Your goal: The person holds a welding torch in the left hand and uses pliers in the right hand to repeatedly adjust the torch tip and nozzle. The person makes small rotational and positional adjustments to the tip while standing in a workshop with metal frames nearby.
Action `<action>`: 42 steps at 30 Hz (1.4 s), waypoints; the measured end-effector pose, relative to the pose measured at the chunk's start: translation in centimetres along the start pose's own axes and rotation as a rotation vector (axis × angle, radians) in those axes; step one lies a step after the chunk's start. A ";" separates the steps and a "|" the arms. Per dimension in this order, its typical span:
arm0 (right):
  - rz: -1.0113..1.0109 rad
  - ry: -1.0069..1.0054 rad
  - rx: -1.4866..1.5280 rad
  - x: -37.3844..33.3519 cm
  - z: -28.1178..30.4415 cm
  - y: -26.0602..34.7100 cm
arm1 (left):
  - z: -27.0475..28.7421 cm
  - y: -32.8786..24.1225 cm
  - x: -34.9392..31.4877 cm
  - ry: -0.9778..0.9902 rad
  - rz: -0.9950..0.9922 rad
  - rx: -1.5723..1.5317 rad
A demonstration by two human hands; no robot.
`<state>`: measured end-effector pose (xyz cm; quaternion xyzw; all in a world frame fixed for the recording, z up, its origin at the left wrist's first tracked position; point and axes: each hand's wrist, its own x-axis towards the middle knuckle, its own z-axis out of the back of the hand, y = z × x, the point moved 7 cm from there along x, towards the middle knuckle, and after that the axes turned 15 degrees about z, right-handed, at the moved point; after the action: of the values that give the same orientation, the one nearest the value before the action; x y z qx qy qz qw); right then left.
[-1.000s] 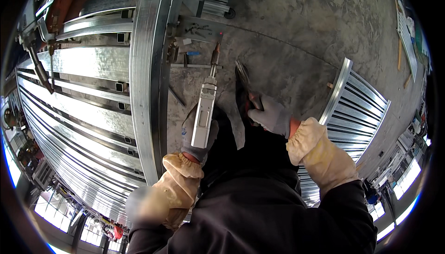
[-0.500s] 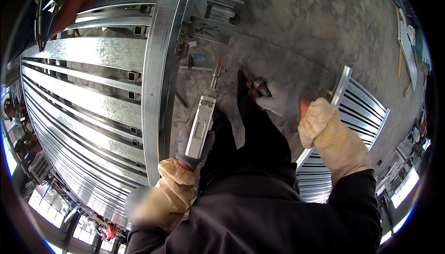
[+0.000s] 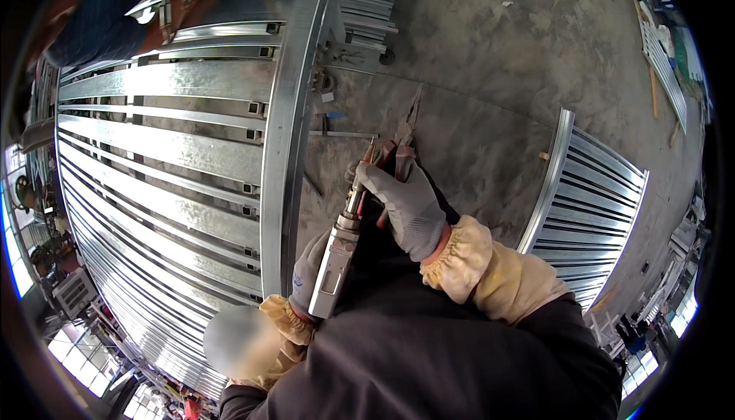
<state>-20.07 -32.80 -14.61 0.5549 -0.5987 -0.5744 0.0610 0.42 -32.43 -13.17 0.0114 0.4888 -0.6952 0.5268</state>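
Observation:
My left hand (image 3: 308, 271), in a grey glove, is wrapped round a silver handheld welding torch (image 3: 335, 265), whose boxy body tapers to a narrow nozzle with a copper-coloured tip pointing away from me. My right hand (image 3: 409, 209), also gloved, holds red-handled pliers (image 3: 406, 130) with their long jaws pointing forward. Its thumb and fingers also reach the torch's nozzle end and cover part of it. Whether they pinch the nozzle or only touch it is hard to tell. Cream sleeve covers (image 3: 505, 278) sit over both forearms.
On the left lies a large frame of galvanized bars (image 3: 172, 140), its wide edge rail (image 3: 289, 137) beside my left hand. A smaller slatted metal panel (image 3: 593, 205) stands at the right. Another person's arm (image 3: 180, 18) reaches over the frame's far left. Metal pieces (image 3: 367, 6) lie ahead.
My right hand has swung in from the right with the pliers and now meets the torch's nozzle. The other person's arm has shifted rightward in view.

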 end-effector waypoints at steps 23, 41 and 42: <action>0.347 0.027 0.151 -5.7 -1.8 0.2 | 1.6 0.0 -5.4 -0.037 -0.265 0.055; -0.238 -0.074 0.174 3.8 11.0 -13.8 | -4.7 0.1 14.5 -0.036 0.056 -0.228; -0.254 -0.073 0.155 4.2 11.2 -13.9 | -5.0 0.5 15.2 -0.049 0.053 -0.203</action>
<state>-21.37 -25.09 -31.20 0.6080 -0.5682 -0.5491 -0.0771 -8.46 -39.92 -24.20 -0.0463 0.5435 -0.6280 0.5551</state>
